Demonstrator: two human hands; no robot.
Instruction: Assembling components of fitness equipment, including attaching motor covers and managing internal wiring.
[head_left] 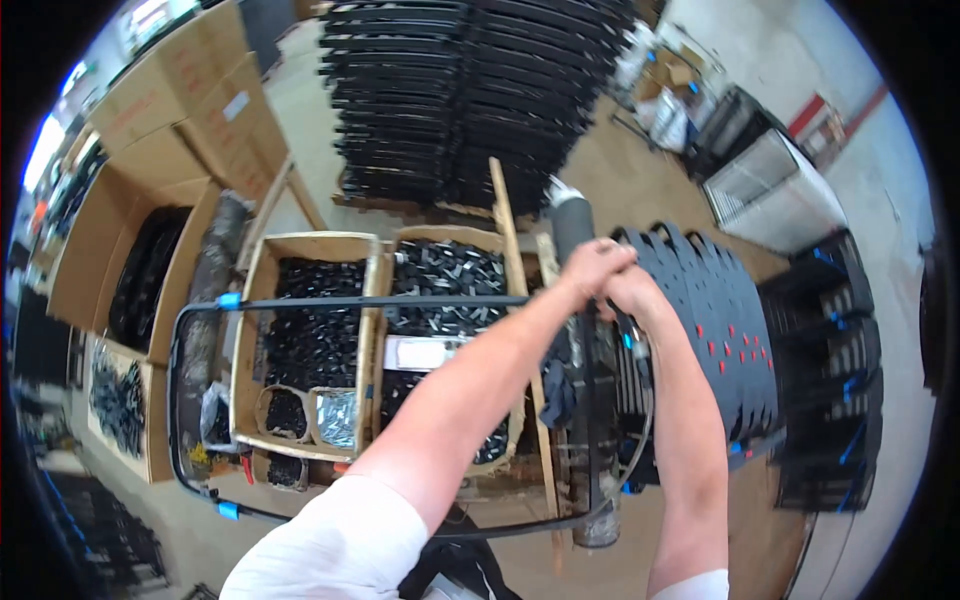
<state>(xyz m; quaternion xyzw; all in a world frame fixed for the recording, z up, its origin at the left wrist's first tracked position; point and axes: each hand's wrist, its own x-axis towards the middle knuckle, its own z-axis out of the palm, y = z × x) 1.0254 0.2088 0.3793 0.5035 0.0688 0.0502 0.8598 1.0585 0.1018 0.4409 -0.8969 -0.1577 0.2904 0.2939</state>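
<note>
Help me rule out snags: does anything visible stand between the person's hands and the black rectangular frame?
Nothing visible does. The left hand and right hand meet near the black rectangular frame's far right corner; whether they touch it is hidden.

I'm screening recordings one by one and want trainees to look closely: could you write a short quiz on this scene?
1. True or false: the left hand and the right hand are close together.
2. What colour are the two small pieces on the black frame near its left corners? a) red b) blue c) yellow
3. On which side of the hands are the dark panels with red spots?
Key: 1. True; 2. b; 3. Right.
</note>
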